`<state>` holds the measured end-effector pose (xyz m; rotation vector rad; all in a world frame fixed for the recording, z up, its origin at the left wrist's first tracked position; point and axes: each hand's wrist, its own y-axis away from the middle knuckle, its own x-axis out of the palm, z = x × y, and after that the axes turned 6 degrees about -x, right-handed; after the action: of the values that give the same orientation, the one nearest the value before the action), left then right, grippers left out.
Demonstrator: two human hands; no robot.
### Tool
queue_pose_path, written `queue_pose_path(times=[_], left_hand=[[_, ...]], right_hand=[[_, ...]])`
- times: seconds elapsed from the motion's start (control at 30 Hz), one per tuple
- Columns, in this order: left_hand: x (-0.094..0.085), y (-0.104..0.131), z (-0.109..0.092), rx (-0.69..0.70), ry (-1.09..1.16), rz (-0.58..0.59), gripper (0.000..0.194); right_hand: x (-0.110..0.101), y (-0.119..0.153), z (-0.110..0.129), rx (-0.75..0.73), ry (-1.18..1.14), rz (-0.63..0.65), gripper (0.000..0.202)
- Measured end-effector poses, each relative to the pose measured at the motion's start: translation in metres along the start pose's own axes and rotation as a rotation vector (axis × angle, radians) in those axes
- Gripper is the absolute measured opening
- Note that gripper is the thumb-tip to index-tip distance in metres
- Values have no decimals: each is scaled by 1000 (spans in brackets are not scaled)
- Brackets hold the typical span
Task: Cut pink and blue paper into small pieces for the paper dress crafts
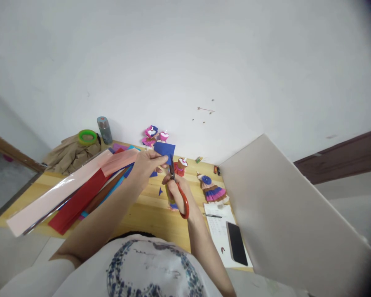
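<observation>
Between thumb and fingers, my left hand (150, 161) pinches a folded piece of dark blue paper (164, 149) above the table. My right hand (177, 187) is closed round the handles of red-handled scissors (182, 202). The scissor blades point up and lie at the right edge of the blue paper; whether they are cutting into it I cannot tell. Just behind the blades stands a small doll-like figure in a red skirt (179, 168). On the table below my hands lies a small blue scrap (160, 191). Something yellow beside my right hand is mostly hidden.
Strips of coloured crepe paper (80, 202) cover the table's left side. Behind them are a tan cloth (68, 154), a green tape roll (87, 137) and a flask (104, 130). At right lie a layered paper dress (213, 189), a phone (236, 243), a pen (213, 215) and a white board (284, 214).
</observation>
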<state>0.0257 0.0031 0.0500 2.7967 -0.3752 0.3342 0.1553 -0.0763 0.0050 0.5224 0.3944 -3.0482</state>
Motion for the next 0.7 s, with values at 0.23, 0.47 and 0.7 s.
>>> queue_pose_path(times=[0.23,0.47,0.7], left_hand=[[-2,-2,-1,-11,20,7,28],[-3,0,-2,-18,2,-6,26],[-4,-1,-3,-13,-21,-14,21]], right_hand=[[-2,0,-3,2,38,17,51],[-3,-1,-3,24,85,34,49],[-4,0,-7,38,96,50,43]])
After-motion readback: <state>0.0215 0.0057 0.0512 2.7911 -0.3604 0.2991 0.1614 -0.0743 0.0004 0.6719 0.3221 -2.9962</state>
